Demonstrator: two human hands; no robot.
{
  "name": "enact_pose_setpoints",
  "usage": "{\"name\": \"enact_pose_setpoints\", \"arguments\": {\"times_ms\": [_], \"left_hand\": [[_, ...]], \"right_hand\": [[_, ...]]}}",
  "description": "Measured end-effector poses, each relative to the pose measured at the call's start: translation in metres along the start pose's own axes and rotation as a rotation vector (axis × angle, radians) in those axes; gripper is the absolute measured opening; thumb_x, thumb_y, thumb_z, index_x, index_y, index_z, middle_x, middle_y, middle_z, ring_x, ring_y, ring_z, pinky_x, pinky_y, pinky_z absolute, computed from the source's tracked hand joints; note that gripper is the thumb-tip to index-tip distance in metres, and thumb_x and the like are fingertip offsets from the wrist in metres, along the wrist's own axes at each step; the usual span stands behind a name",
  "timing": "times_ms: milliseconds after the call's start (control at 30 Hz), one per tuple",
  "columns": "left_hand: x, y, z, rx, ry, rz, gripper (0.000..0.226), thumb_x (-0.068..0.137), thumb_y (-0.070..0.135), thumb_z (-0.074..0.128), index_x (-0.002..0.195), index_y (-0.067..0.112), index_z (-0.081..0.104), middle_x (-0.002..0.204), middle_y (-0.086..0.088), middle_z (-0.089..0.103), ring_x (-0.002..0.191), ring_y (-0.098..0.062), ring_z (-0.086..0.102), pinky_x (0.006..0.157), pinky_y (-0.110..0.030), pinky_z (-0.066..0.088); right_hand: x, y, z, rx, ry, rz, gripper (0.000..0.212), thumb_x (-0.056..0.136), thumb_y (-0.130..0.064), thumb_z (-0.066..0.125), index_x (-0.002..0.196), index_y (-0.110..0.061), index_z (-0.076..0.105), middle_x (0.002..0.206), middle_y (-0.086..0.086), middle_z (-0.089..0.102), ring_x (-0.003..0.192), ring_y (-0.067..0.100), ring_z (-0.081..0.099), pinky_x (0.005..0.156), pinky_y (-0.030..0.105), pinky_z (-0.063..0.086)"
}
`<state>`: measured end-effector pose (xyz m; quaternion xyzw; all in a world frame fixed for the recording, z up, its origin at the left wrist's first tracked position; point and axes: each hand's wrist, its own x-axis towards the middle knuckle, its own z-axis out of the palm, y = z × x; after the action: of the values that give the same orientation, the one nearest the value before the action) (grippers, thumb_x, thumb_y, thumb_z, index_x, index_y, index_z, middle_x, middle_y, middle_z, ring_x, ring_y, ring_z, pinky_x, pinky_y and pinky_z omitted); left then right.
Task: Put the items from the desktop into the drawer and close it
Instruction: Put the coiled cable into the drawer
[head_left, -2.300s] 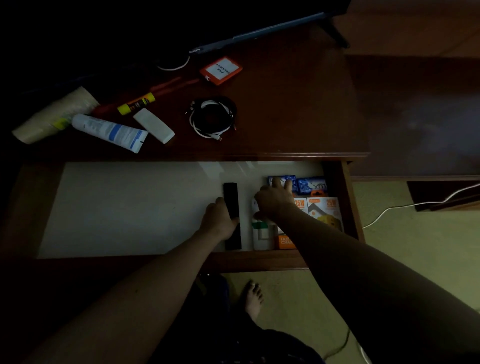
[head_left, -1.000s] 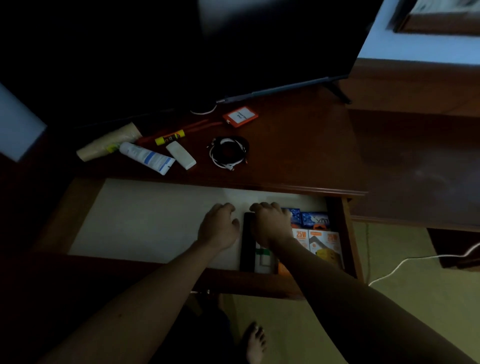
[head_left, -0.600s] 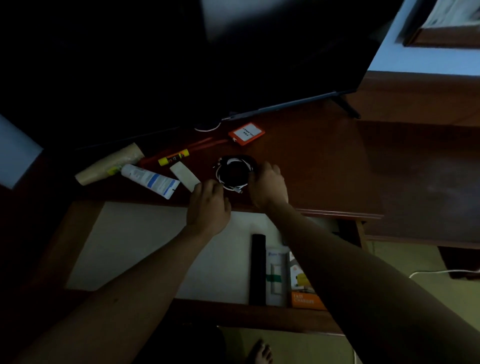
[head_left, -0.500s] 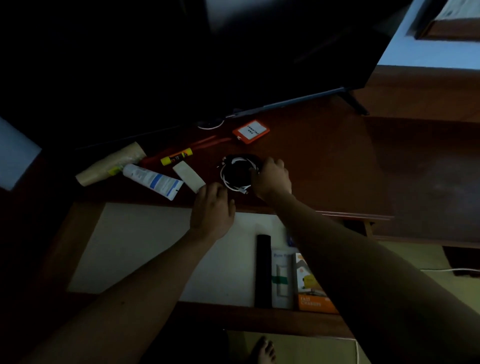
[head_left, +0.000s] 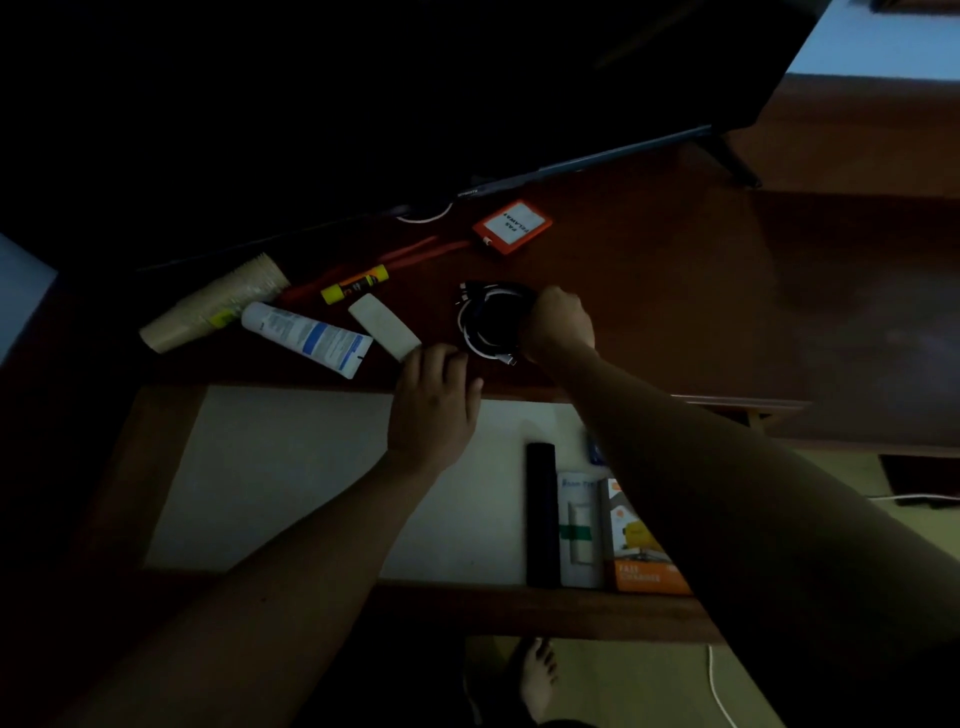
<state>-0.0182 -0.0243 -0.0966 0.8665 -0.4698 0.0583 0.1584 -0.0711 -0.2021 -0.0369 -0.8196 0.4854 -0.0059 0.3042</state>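
Observation:
The drawer (head_left: 291, 467) is pulled open below the dark wood desktop (head_left: 675, 291). At its right end lie a black remote (head_left: 541, 514), a white box (head_left: 579, 530) and an orange charger box (head_left: 636, 551). On the desktop, my right hand (head_left: 558, 325) closes on the right side of a coil of black and white cables (head_left: 488, 322). My left hand (head_left: 436, 400) touches the near end of a small white bar (head_left: 383, 332), fingers curled over the desk's front edge. Further left lie a white tube (head_left: 306, 338), a yellow glue stick (head_left: 356, 283), a paper roll (head_left: 215, 301) and an orange card holder (head_left: 511, 226).
A dark screen (head_left: 467, 104) stands along the back of the desktop, its foot (head_left: 732, 161) at the right. A white cable (head_left: 719, 686) runs over the green floor, beside my bare foot (head_left: 537, 675). A lower wooden surface (head_left: 857, 312) adjoins on the right.
Both hands left the drawer and rose to the desktop. The right hand has moved onto the cable coil; the left hand has reached the white bar.

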Motion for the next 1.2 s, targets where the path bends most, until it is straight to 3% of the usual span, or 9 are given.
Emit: {"name": "enact_pose_setpoints", "arguments": {"times_ms": [167, 300, 433, 667, 733, 833, 933, 1133, 1200], "left_hand": [[-0.010, -0.003, -0.002, 0.048, -0.086, 0.041, 0.053, 0.100, 0.039, 0.044, 0.140, 0.005, 0.049, 0.145, -0.014, 0.046, 0.133, -0.033, 0.040, 0.108, -0.045, 0.039], [-0.019, -0.007, 0.000, 0.118, -0.225, 0.087, 0.071, 0.100, 0.049, 0.035, 0.155, 0.005, 0.023, 0.164, -0.014, 0.018, 0.150, -0.033, 0.017, 0.121, -0.047, 0.022], [-0.017, -0.014, -0.003, 0.168, -0.259, 0.149, 0.071, 0.102, 0.048, 0.028, 0.156, 0.004, 0.016, 0.166, -0.015, 0.010, 0.153, -0.031, 0.006, 0.123, -0.047, 0.013], [-0.015, -0.016, -0.010, 0.147, -0.352, 0.151, 0.074, 0.101, 0.038, 0.039, 0.158, 0.008, 0.004, 0.167, -0.012, -0.002, 0.154, -0.031, -0.003, 0.124, -0.046, 0.001], [-0.013, -0.020, -0.014, 0.130, -0.371, 0.173, 0.075, 0.100, 0.033, 0.042, 0.158, 0.009, 0.001, 0.167, -0.011, -0.005, 0.154, -0.030, -0.005, 0.124, -0.043, -0.001], [-0.011, -0.023, -0.016, 0.108, -0.402, 0.187, 0.076, 0.099, 0.027, 0.044, 0.158, 0.009, 0.000, 0.167, -0.010, -0.007, 0.153, -0.030, -0.007, 0.124, -0.044, -0.001], [-0.011, -0.024, -0.018, 0.071, -0.412, 0.182, 0.080, 0.096, 0.021, 0.047, 0.158, 0.010, -0.001, 0.167, -0.009, -0.009, 0.153, -0.029, -0.009, 0.124, -0.044, -0.002], [-0.013, -0.026, -0.018, 0.052, -0.414, 0.197, 0.086, 0.093, 0.020, 0.051, 0.158, 0.010, -0.003, 0.167, -0.010, -0.010, 0.153, -0.030, -0.011, 0.124, -0.046, -0.003], [-0.012, -0.027, -0.016, 0.045, -0.412, 0.198, 0.085, 0.093, 0.020, 0.051, 0.158, 0.010, -0.002, 0.167, -0.011, -0.010, 0.153, -0.031, -0.011, 0.124, -0.046, -0.003]], "right_hand": [[-0.010, 0.012, -0.010, -0.015, 0.062, -0.005, 0.049, 0.095, -0.014, 0.061, 0.137, 0.000, 0.041, 0.133, 0.023, 0.052, 0.119, 0.036, 0.057, 0.099, 0.046, 0.051], [-0.024, 0.021, -0.018, 0.050, 0.059, 0.010, 0.045, 0.097, -0.012, 0.057, 0.138, -0.002, 0.041, 0.128, 0.020, 0.059, 0.115, 0.033, 0.062, 0.094, 0.043, 0.054], [-0.037, 0.036, -0.020, 0.047, 0.067, 0.014, 0.031, 0.099, -0.009, 0.052, 0.129, -0.003, 0.050, 0.122, 0.018, 0.064, 0.107, 0.031, 0.066, 0.090, 0.040, 0.056], [-0.061, 0.071, -0.010, 0.198, 0.035, -0.019, 0.023, 0.100, -0.011, 0.051, 0.122, -0.006, 0.055, 0.115, 0.014, 0.065, 0.099, 0.025, 0.066, 0.088, 0.042, 0.058], [-0.073, 0.079, -0.008, 0.238, 0.020, -0.046, 0.024, 0.101, -0.014, 0.050, 0.123, -0.006, 0.056, 0.115, 0.010, 0.066, 0.095, 0.020, 0.066, 0.082, 0.033, 0.059], [-0.099, 0.090, -0.001, 0.248, -0.014, -0.104, 0.024, 0.104, -0.017, 0.045, 0.123, -0.010, 0.058, 0.104, 0.001, 0.065, 0.075, 0.007, 0.062, 0.058, 0.015, 0.048], [-0.122, 0.100, 0.014, 0.229, -0.008, -0.095, 0.025, 0.103, -0.021, 0.046, 0.124, -0.015, 0.059, 0.090, 0.000, 0.065, 0.062, 0.007, 0.058, 0.049, 0.017, 0.040], [-0.148, 0.105, 0.058, 0.026, -0.177, -0.083, 0.026, 0.101, -0.021, 0.048, 0.121, -0.011, 0.062, 0.106, 0.011, 0.069, 0.090, 0.026, 0.066, 0.069, 0.033, 0.051], [-0.150, 0.103, 0.072, -0.045, -0.260, -0.039, 0.027, 0.100, -0.020, 0.050, 0.123, -0.011, 0.060, 0.109, 0.012, 0.067, 0.088, 0.024, 0.061, 0.071, 0.033, 0.048]]}}
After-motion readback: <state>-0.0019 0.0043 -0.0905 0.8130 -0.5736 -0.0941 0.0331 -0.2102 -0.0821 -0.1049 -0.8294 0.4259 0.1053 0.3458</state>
